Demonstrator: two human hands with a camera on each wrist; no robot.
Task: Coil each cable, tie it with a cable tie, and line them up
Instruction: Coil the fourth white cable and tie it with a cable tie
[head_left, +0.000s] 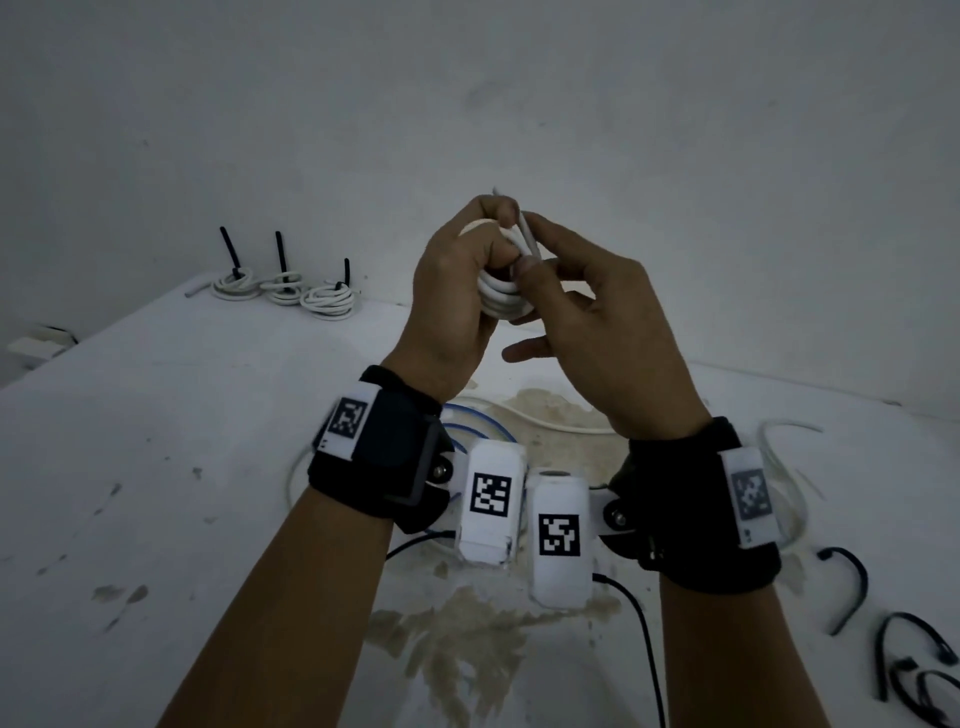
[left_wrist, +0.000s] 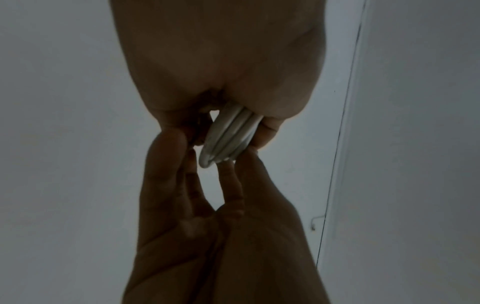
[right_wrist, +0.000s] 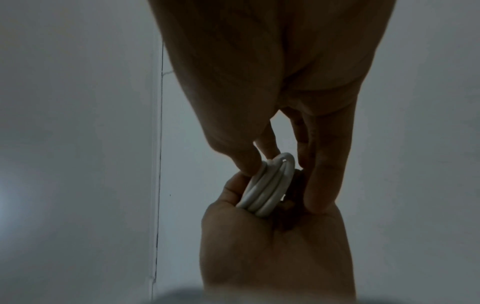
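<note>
The right hand (right_wrist: 272, 72) reaches down from the top and the left hand (right_wrist: 272, 246) comes up from the bottom. Between them is a white cable coil (right_wrist: 267, 185). Fingers (right_wrist: 246, 162) of both hands pinch it.

No readable words, brand names or numbers in any view. Only signs: black-and-white square coded marker patterns, not letters. One on white tag of black left wrist strap (head_left: 347, 419); one on white tag of black right wrist strap (head_left: 750, 491); one each on two white rectangular camera housings (head_left: 490, 496) (head_left: 559, 535), lower centre of head view.
</note>
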